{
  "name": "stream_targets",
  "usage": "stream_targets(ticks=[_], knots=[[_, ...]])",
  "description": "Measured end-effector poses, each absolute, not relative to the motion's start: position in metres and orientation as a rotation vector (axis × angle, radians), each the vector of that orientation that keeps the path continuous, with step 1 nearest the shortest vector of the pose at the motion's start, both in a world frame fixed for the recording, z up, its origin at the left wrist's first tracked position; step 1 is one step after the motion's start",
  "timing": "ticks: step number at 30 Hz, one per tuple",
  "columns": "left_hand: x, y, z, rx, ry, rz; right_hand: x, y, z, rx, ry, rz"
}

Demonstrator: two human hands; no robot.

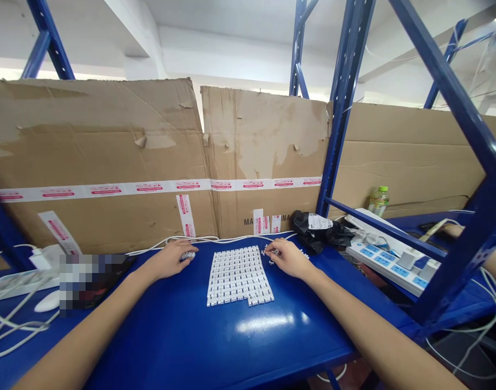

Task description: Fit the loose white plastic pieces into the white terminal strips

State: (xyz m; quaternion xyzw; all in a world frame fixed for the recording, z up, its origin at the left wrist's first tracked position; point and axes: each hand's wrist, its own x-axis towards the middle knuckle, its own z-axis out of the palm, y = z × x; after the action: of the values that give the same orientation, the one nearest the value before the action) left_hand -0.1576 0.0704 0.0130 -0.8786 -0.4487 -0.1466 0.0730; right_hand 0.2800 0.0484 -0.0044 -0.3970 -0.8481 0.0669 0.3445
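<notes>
Rows of white pieces lie on the tabletop between the separated hands, left hand curled at a cluster, right hand at loose pieces, closure undetermined; pieces appear light, rigid, probably slick, best pinched by opposite edges.

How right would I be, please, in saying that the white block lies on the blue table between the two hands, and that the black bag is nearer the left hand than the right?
The bag's side is wrong: the head view shows the black bag nearer the right hand than the left hand. The white block does lie on the blue table between them.
</notes>
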Motion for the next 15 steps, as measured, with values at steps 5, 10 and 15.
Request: stream_targets(ticks=[5,10,15], knots=[[-0.137,0.053,0.016,-2.591,-1.383,-0.643,0.284,0.056,-0.009,-0.936,-2.307,0.039],[-0.09,0.013,0.023,-2.655,-1.315,-0.834,0.284,0.061,-0.013,-0.85,-2.459,0.04],[-0.069,-0.016,0.019,-2.687,-1.225,-0.853,0.287,0.056,-0.013,-0.909,-2.478,0.06]])
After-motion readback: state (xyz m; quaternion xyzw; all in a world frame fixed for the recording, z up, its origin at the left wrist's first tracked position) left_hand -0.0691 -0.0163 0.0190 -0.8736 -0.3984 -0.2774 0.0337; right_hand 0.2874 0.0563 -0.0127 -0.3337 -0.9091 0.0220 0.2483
